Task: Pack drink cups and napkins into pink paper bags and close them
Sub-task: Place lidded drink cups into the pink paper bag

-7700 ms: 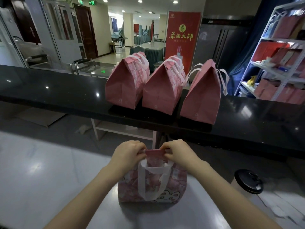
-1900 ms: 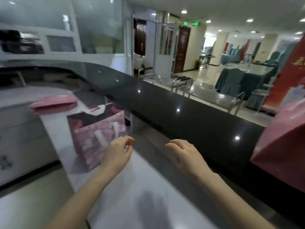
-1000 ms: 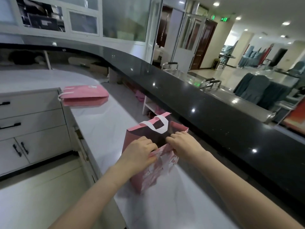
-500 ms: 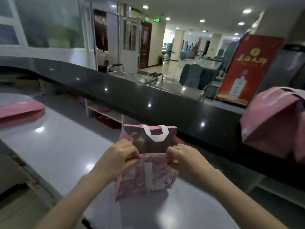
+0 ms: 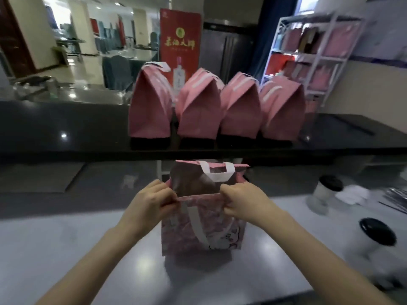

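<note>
You pinch the near rim of the open pink printed paper bag [image 5: 220,230] with left hand [image 5: 154,201] and right hand [image 5: 241,202]; it stands on the pale countertop [image 5: 66,249], mouth likely spread for loading.

Open leftward across the desk [image 5: 55,249]; blocked right by lidded cups [image 5: 326,197], behind by closed bags [image 5: 198,111] on counter [image 5: 66,133].
</note>
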